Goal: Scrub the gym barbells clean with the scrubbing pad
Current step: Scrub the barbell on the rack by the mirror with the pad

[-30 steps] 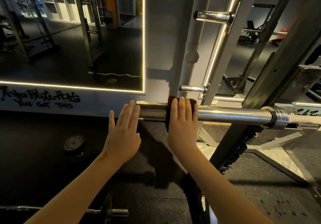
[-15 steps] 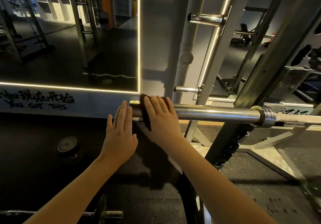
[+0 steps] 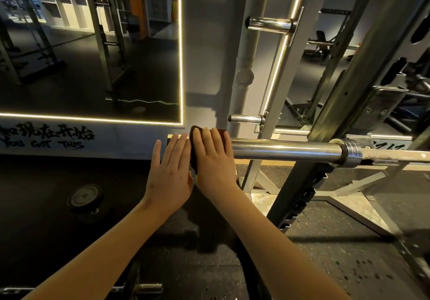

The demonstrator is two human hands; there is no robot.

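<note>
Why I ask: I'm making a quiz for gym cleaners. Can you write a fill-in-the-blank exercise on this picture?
1. The right hand presses a dark ____ onto the barbell.
2. The left hand rests with straight fingers on the bar's end and holds ____.
3. The wall lettering reads YOU GOT ____.
Missing words: pad; nothing; THIS.
</note>
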